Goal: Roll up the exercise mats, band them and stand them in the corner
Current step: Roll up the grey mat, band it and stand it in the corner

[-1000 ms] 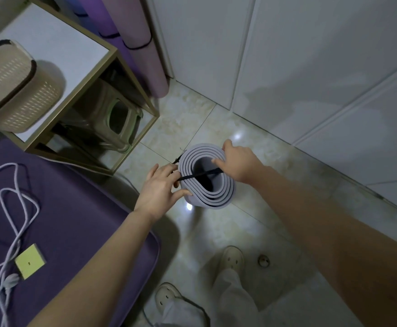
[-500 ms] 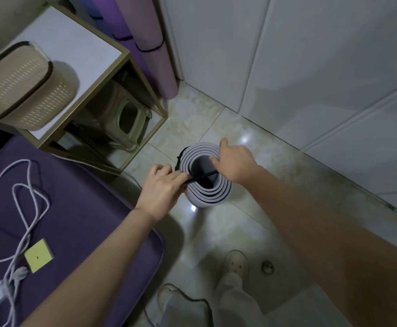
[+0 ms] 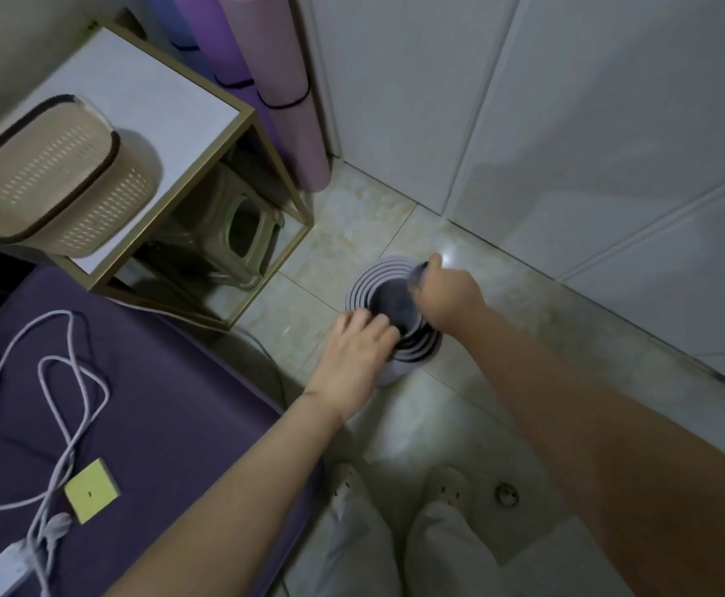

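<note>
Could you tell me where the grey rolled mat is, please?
The grey rolled mat stands on end on the floor, mid head view, between left hand and right hand, right of the side table.

Dim, grey light is coming in from about 9 o'clock: the basket is throwing a soft shadow rightward. A small glare is flaring on the floor at 2 o'clock. Motion blur is smearing the left hand, the right hand and the dark band it is gripping. Lines on the cupboard are bowing toward 3 o'clock.
</note>
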The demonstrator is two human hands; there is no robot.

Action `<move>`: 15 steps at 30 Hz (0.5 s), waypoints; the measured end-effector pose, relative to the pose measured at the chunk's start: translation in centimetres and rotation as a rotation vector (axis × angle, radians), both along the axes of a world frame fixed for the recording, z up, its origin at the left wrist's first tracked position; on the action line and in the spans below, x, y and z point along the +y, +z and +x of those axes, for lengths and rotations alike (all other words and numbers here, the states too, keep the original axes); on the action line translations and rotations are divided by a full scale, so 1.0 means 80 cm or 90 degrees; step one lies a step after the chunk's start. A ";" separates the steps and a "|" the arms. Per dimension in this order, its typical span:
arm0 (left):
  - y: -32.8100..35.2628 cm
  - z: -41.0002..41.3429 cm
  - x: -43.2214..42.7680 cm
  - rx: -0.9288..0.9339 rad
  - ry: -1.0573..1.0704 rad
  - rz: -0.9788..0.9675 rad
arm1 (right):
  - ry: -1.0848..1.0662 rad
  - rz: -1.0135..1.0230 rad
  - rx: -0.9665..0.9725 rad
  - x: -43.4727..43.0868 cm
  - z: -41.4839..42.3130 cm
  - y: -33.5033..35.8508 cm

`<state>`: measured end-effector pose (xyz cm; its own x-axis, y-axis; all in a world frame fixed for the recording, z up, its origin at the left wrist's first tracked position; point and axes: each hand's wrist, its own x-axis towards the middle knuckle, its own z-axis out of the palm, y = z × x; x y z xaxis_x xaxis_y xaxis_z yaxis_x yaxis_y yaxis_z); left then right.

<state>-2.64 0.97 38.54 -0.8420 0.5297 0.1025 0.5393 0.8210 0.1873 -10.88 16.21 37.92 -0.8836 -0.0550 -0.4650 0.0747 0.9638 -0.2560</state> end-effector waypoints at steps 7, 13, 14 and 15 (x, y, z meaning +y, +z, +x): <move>-0.003 -0.032 -0.030 -0.031 -0.041 -0.068 | -0.113 -0.090 0.006 -0.007 0.010 -0.004; 0.008 -0.007 -0.023 -0.117 0.047 0.092 | -0.165 -0.089 -0.046 -0.004 0.012 -0.001; 0.011 -0.005 -0.018 -0.124 0.091 0.141 | -0.182 -0.092 -0.056 -0.003 0.012 0.001; 0.015 -0.005 -0.013 -0.135 0.144 0.178 | -0.197 -0.097 -0.064 -0.004 0.012 0.003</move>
